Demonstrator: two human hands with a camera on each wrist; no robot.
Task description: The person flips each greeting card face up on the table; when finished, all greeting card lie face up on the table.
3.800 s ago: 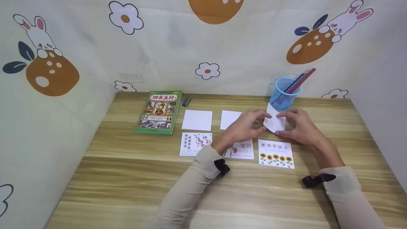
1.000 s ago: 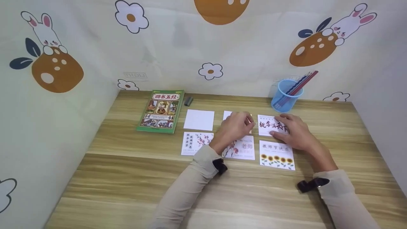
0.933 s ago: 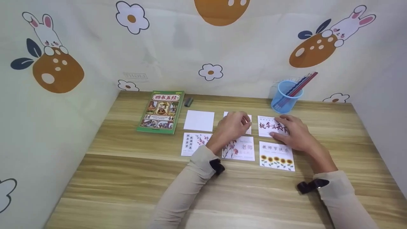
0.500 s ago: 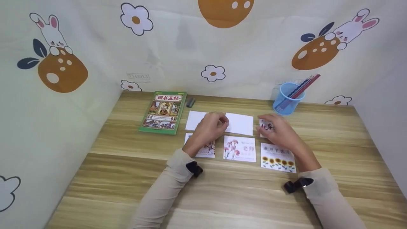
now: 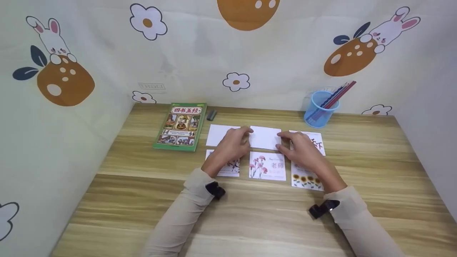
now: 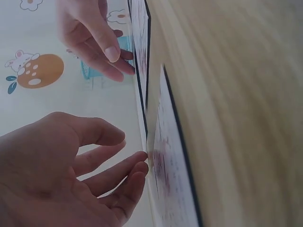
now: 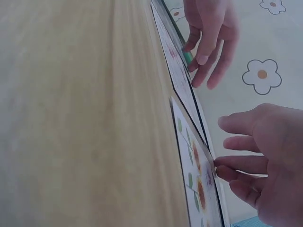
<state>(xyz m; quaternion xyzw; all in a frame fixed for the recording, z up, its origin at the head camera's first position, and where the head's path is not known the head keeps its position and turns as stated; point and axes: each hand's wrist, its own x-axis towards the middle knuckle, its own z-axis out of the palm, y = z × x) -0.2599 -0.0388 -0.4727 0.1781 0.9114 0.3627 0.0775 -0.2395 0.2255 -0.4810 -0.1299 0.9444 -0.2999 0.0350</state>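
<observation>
A person's L hand point(image 5: 231, 144) and R hand point(image 5: 300, 148) are facing each other over a wood-grain table point(image 5: 264, 228), w/ a blank white card point(image 5: 265, 137) lying flat btwn them, middle of the back row. The L hand's fingers are curving loosely, thumb apart, tips hovering at or touching the card's L edge; it isn't gripping anything. The R hand is likewise staying relaxed & part-open, its thumb and fingertips meeting the card's R edge w/o pinching it. Compared w/ approx. half a sec ago, the R hand is now sitting farther L, off the lettered card point(image 5: 316, 138), which is showing more of its dark characters; the L hand is keeping near the same spot. A second blank card point(image 5: 215, 135) is lying at back L, partly hidden by the L hand. In front, a blossom card point(image 5: 229, 172) is peeking out under the L wrist, a pink-flower card point(image 5: 267, 170) is lying uncovered in the ctr, and a sunflower card point(image 5: 303, 182) is showing partly beneath the R hand. At the rear R, a blue cup point(image 5: 314, 118) is holding several pencils point(image 5: 342, 93), leaning R. A green-edged book point(image 5: 180, 126) is lying at back L, w/ a small dark block point(image 5: 211, 115) beside it.
</observation>
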